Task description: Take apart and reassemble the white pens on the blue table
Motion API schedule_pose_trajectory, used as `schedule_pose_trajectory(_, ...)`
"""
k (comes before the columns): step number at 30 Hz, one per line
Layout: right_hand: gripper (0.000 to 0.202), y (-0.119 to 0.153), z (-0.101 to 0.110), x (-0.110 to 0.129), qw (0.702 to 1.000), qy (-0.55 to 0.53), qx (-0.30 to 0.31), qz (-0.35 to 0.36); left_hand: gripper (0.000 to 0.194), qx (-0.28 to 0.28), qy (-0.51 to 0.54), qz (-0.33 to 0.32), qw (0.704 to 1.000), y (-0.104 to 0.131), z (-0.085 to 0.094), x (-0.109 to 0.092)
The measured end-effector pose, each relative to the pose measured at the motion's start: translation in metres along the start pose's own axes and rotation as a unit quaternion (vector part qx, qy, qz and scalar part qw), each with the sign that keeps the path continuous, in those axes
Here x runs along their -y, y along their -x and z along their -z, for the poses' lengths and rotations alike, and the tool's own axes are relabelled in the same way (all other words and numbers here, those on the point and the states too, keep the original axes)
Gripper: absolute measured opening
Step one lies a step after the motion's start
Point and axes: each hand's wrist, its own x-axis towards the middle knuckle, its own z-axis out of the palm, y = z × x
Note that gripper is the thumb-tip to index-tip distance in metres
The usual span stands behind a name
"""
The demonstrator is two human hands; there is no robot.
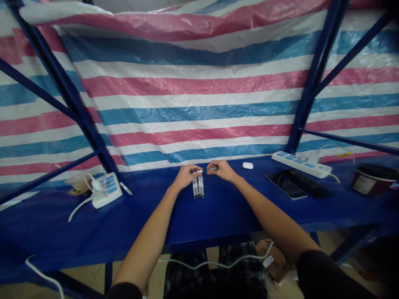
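Note:
Several white-and-grey marker pens (pixel 198 190) lie side by side on the blue table, their dark grey ends towards me. Just above their far ends, my left hand (pixel 184 176) is closed in a pinch on a slim white marker pen (pixel 197 172) held level. Facing it, my right hand (pixel 223 170) pinches a short grey piece that looks like a pen cap (pixel 212 169). A small gap separates the white pen's tip from the grey piece. The fingers of both hands partly cover what they hold.
A white power strip (pixel 107 190) and a lone marker pen (pixel 126 189) lie left. On the right are a white earbud case (pixel 247 165), a phone (pixel 285 185), another power strip (pixel 301 165) and a dark tub (pixel 374 179). Blue posts and a striped tarp (pixel 199 87) stand behind.

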Motion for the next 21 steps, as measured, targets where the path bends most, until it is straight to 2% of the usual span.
schedule_pose_trajectory(3, 0.025, 0.000, -0.007, 0.007, 1.000, -0.008, 0.016, 0.013, 0.031, 0.007, 0.049, 0.006, 0.999, 0.000, -0.003, -0.007)
schedule_pose_trajectory(6, 0.031, 0.000, -0.013, 0.009, 1.000, -0.031, -0.008, 0.000, 0.031, -0.012, 0.066, 0.002, 0.998, 0.000, -0.003, -0.012)
schedule_pose_trajectory(11, 0.034, 0.001, -0.013, 0.009, 0.997, -0.072, 0.007, 0.000, 0.023, -0.018, 0.036, -0.005, 0.999, 0.001, 0.001, -0.015)
schedule_pose_trajectory(14, 0.030, 0.001, -0.009, 0.012, 0.999, -0.050, 0.004, -0.010, 0.022, -0.018, 0.025, -0.004, 1.000, 0.001, 0.002, -0.017)
schedule_pose_trajectory(18, 0.033, 0.003, -0.007, 0.016, 0.998, -0.012, 0.051, -0.041, 0.018, -0.023, 0.007, -0.018, 1.000, 0.001, 0.002, -0.019)
schedule_pose_trajectory(21, 0.035, 0.004, -0.007, 0.017, 0.997, -0.024, 0.056, -0.049, 0.015, -0.034, -0.005, -0.034, 0.999, 0.001, 0.002, -0.020)
